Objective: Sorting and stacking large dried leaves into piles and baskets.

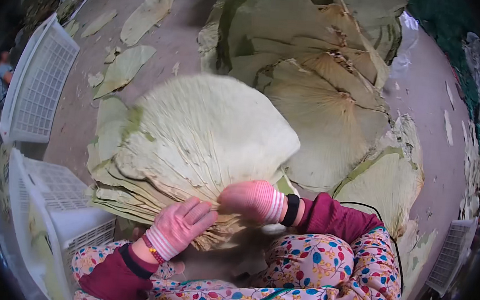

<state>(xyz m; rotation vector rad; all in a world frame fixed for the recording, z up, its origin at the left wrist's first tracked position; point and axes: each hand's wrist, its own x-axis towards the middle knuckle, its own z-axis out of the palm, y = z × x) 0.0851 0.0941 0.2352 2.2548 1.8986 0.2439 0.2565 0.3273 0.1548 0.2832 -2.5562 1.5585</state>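
Observation:
A pale green dried leaf, apparently lotus, fans out in front of me, its pleats drawn together near my hands. Beneath its left side lies a stack of folded dried leaves with layered edges. My left hand, in a pink striped glove, grips the gathered near end of the stack; its thumb is hidden. At the pleated base of the top leaf is my right hand, gloved the same way and slightly blurred. It is closed on that leaf, with its fingertips out of sight.
A large pile of dried leaves lies ahead to the right. White plastic crates stand at left, one close to my left arm. Another crate is far right. Leaf pieces litter the floor. A person is at far left.

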